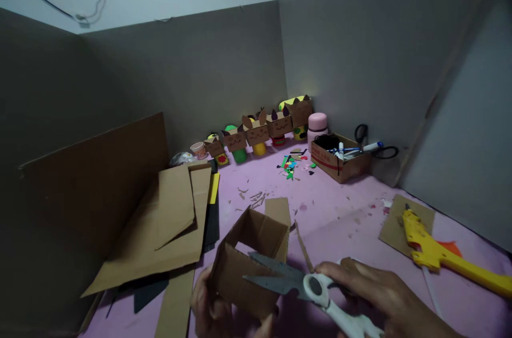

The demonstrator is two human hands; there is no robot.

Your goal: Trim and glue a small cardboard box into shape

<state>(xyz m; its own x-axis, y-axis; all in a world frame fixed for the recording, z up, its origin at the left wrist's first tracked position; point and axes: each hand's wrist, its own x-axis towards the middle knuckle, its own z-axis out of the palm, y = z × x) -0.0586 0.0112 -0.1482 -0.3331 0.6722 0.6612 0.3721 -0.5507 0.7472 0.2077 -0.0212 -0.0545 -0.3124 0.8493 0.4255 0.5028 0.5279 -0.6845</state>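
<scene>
My left hand [216, 311] grips the lower near side of a small open cardboard box [248, 258] and holds it up just above the pink surface. My right hand [372, 290] is closed round the white handles of a pair of scissors [296, 282]. The grey blades are parted and point left across the box's near wall, touching or very close to it. A narrow cardboard strip [304, 247] sticks up beside the box.
Flat cardboard sheets [160, 231] lie to the left against a leaning board. A yellow glue gun [440, 255] rests on a cardboard piece at right. A small tool box [340, 159] with pens and scissors, a pink bottle [317, 126] and several cardboard figures [258, 135] line the back wall.
</scene>
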